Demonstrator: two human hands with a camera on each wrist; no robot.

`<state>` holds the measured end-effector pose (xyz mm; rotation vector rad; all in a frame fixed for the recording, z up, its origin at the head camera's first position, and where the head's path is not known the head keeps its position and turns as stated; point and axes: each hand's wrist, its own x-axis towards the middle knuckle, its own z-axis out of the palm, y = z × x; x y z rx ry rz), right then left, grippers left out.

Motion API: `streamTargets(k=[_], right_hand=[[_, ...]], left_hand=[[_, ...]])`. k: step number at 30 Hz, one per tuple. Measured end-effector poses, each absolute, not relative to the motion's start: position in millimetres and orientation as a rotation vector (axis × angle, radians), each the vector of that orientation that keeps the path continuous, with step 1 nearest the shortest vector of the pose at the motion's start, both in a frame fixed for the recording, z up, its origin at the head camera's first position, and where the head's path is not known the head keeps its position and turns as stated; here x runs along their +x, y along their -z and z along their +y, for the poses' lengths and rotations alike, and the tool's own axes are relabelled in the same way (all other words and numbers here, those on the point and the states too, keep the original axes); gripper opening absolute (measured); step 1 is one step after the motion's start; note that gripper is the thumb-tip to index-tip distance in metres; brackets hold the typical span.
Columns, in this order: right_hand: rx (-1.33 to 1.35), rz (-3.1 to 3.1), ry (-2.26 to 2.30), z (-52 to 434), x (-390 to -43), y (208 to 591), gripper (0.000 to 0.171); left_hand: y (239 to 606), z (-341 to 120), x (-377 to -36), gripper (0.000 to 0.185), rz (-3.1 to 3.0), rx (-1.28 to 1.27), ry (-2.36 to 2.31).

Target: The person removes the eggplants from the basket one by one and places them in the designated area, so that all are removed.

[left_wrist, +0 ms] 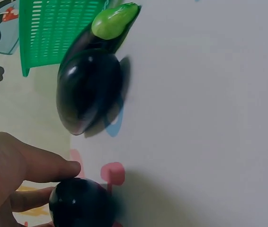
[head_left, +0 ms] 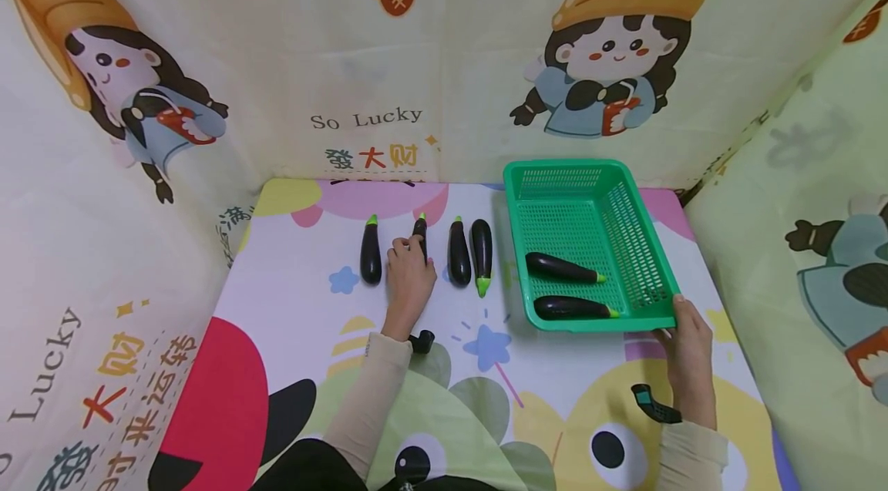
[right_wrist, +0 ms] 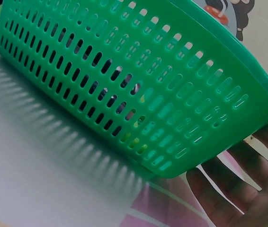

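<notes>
Two hands busy — left hand (head_left: 408,280) grips eggplant (head_left: 420,233); right hand (head_left: 687,341) holds basket (head_left: 627,320) corner.

A dark purple toy eggplant (head_left: 420,235) with a green stem lies flat on the tabletop (head_left: 291,306), stem pointing away, inside the left grip (head_left: 409,275). A green slotted basket (head_left: 648,260) sits level, its near corner at the right grip (head_left: 687,341).

A staged recording booth is indicated, not a lived-in room. The worktop (head_left: 312,337) is covered with a cartoon-print sheet, and matching cloth backdrops (head_left: 444,52) printed "So Lucky" are hung on three sides. Toy eggplants (head_left: 371,252) are laid in a row.
</notes>
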<state>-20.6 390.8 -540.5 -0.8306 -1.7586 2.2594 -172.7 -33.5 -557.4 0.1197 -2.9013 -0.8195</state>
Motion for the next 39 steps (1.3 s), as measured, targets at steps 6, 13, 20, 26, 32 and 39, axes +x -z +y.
streamTargets(k=[6,13,20,26,32,39], right_hand=[[-0.808,-1.728,-2.27,390.6,-20.2,539.9,0.035],[-0.809,-1.721,-2.281,392.4,-20.4,542.1,0.036],[-0.812,-1.749,-2.256,392.3,-19.7,542.8,0.038],[-0.808,-1.75,-2.257,393.8,-20.1,542.9,0.037],[-0.82,-1.752,-2.259,394.0,-20.3,543.1,0.039],[-0.791,-1.737,-2.257,393.5,-22.3,544.1,0.036]], left_hand=[[555.0,-39.0,-176.4,0.052,-2.927,0.132,0.926],[550.6,-47.0,-176.3,0.053,-2.913,0.131,1.187],[531.4,-53.1,-180.7,0.053,-2.857,-0.044,1.472],[515.4,-49.4,-188.4,0.052,-2.809,-0.131,1.634],[502.8,-41.2,-193.7,0.049,-2.727,-0.212,1.985],[488.0,-28.0,-199.5,0.046,-2.671,-0.418,2.038]])
